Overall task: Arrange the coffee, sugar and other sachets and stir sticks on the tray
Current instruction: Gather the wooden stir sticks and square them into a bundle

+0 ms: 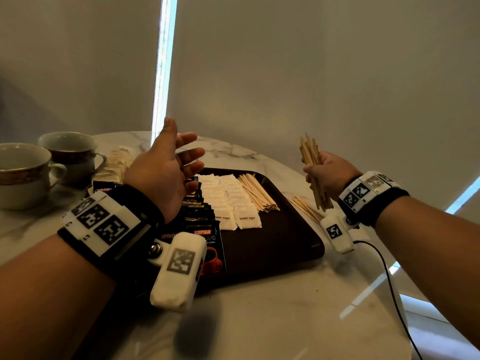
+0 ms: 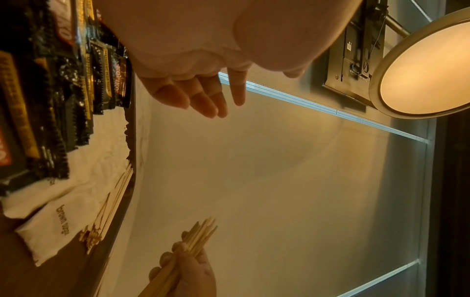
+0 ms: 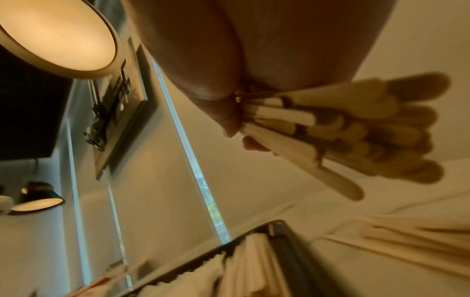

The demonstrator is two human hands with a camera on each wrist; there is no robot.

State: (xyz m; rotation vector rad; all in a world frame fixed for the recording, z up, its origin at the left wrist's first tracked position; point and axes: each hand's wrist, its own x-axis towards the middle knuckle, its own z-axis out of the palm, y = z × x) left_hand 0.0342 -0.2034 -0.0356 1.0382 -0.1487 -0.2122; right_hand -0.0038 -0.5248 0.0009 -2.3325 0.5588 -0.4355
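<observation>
In the head view, a bundle of stir sticks (image 1: 314,172) is gripped upright in the right hand (image 1: 331,175), which is held above the table (image 1: 259,320) to the right of the tray (image 1: 291,229). The left hand (image 1: 166,167) is raised over the tray's left part, its fingers spread and straight, with nothing held. On the tray, black coffee sachets (image 1: 205,224) are laid in overlapping rows at the left, white sugar sachets (image 1: 233,201) in the middle, and a row of sticks (image 1: 255,190) at their right. More sticks (image 1: 306,207) are seen on the table just beside the tray's right edge. Two cups (image 1: 49,165) stand at the far left.

In the left wrist view, the left hand's fingers (image 2: 203,100) are seen extended and empty. The coffee sachets (image 2: 50,100) and sugar sachets (image 2: 76,201) are seen at the left, and the right hand (image 2: 188,271) is closed around its bundle (image 2: 195,239) below.

In the right wrist view, the bundle (image 3: 330,130) is seen clamped by curled fingers (image 3: 229,120), its ends fanned. The tray's rim (image 3: 287,251) is blurred below.
</observation>
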